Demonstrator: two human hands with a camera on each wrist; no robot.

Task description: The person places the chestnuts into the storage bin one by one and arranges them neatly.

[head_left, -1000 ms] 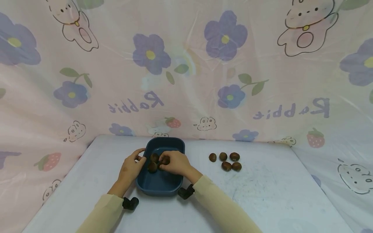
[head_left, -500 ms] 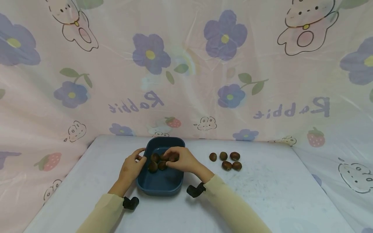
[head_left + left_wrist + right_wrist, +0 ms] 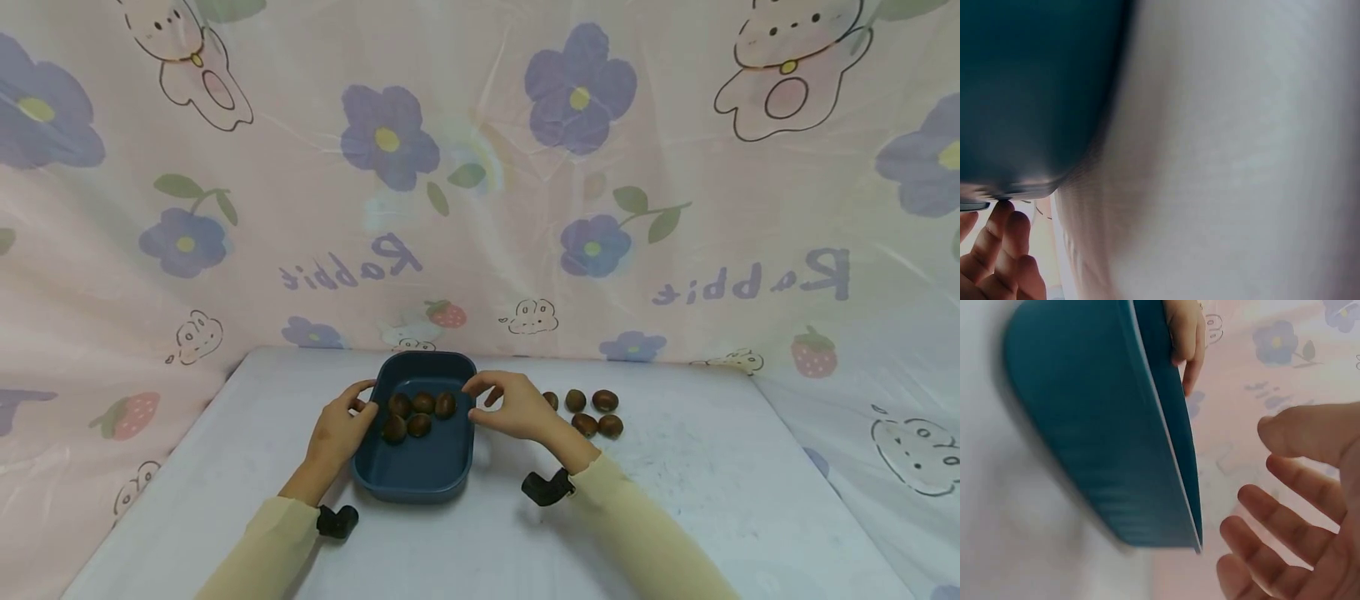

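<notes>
A dark blue plastic box (image 3: 412,479) stands on the table with several brown chestnuts (image 3: 418,425) grouped inside. My left hand (image 3: 336,429) holds the box's left rim, thumb at the edge; in the left wrist view, its fingers (image 3: 1015,234) reach the outside of the wall. Over the box's right edge is my right hand (image 3: 517,408), nothing in it, thumb and fingers spread apart. The right wrist view shows those fingers (image 3: 1272,531) loosely bent beside the blue wall. More chestnuts (image 3: 604,401) lie on the table to the right, one partly hidden behind the right hand.
The white table (image 3: 697,475) carries the box at centre left. A pinkish curtain (image 3: 480,200) printed with flowers and rabbits hangs behind its far edge. Each wrist wears a small black camera mount (image 3: 546,487).
My right hand has let go of a chestnut inside the box and moved right, to above the right rim. The left hand keeps its place on the box.
</notes>
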